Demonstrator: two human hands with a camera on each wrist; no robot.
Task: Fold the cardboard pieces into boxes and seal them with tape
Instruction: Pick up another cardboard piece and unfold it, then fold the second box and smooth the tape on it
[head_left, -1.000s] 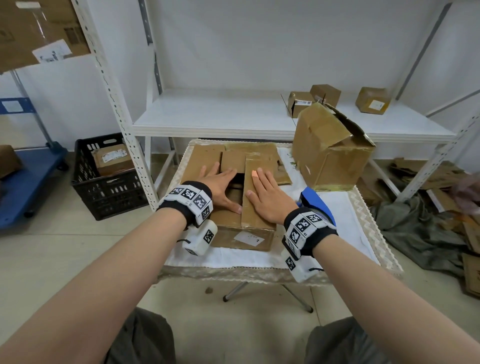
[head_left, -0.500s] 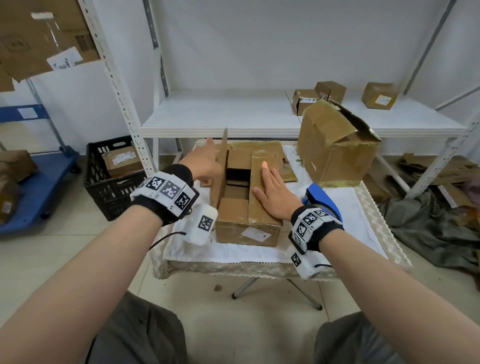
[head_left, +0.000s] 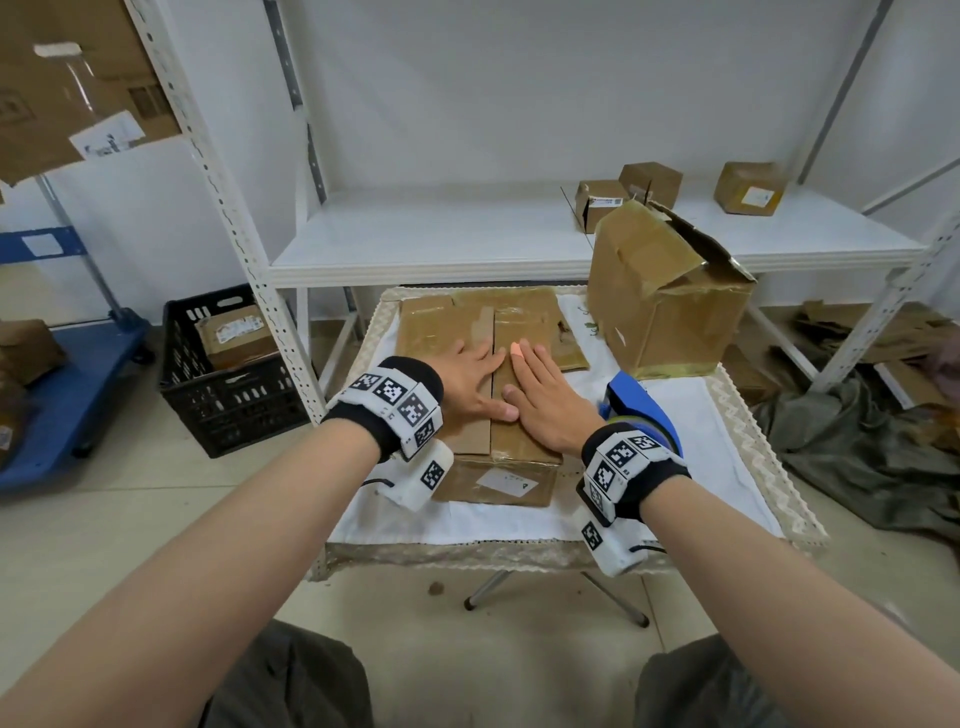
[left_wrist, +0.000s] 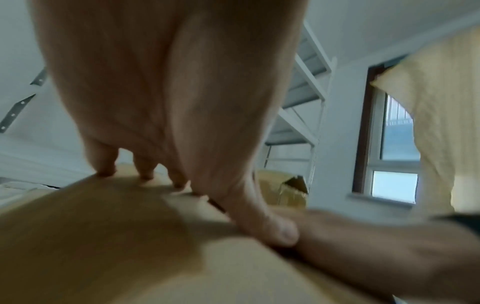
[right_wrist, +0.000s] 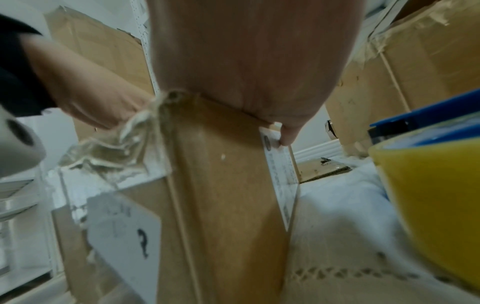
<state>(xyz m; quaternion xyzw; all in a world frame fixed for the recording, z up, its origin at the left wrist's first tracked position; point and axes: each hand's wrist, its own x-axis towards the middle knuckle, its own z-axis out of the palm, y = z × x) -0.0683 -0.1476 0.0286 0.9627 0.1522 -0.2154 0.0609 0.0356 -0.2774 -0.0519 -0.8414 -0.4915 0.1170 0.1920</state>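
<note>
Head view: the box (head_left: 498, 415) sits mid-worktop (head_left: 727, 467), both top flaps down, seam running near-to-far between the two palms. Left hand (head_left: 470, 382) and right hand (head_left: 545, 402) lie flat on a flap each, fingers straight and spread, clamped on nothing. The tape dispenser (head_left: 641, 410) sits just right of the right hand, so that hand is nearer. Left wrist view: fingers (left_wrist: 103, 164) pressing the flap, thumb touching the other hand. Right wrist view: palm on cardboard, yellow tape roll (right_wrist: 428, 195) close at right.
</note>
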